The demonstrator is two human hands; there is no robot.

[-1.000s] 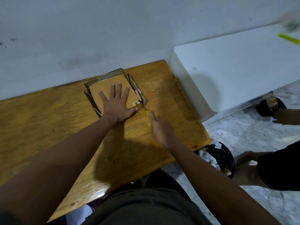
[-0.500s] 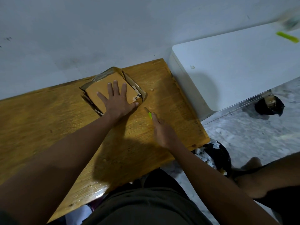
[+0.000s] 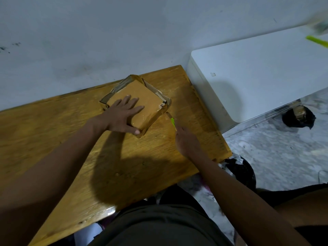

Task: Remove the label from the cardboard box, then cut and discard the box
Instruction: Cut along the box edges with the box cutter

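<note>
A small flat cardboard box wrapped in clear tape lies on the wooden table near the wall. A scrap of white label clings to its right corner. My left hand presses flat on the box top, fingers spread, thumb at the near edge. My right hand rests on the table just right of the box and grips a green-handled cutter. The blade tip points at the box's right side, a little apart from it.
A white cabinet stands right of the table with a green stick on it. A black rubbish bag sits on the floor by the table's corner, another dark bag farther right. The wall runs behind the table.
The box has turned clockwise under my left hand, which now points more to the right. My right hand with the cutter drew back slightly from the box edge. A person's feet at right left view.
</note>
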